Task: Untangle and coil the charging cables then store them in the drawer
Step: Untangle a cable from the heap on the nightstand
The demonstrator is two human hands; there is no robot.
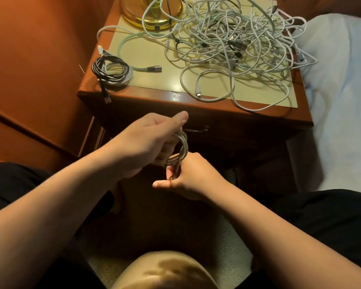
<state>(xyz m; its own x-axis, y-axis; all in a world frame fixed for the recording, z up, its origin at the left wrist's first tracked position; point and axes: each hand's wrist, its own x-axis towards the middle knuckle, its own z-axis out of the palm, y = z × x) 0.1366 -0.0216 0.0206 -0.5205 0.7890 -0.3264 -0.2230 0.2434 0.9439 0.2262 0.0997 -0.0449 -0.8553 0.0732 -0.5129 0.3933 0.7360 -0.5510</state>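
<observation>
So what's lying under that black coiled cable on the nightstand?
A pale coiled cable lies under the black coiled cable, on the nightstand. Its middle is covered.

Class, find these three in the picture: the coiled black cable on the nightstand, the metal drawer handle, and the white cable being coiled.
Coiled black cable (111, 68): head view, on its loops.
Metal drawer handle (196, 130): head view, on its bar.
White cable being coiled (183, 146): head view, on loops between both hands.
</observation>
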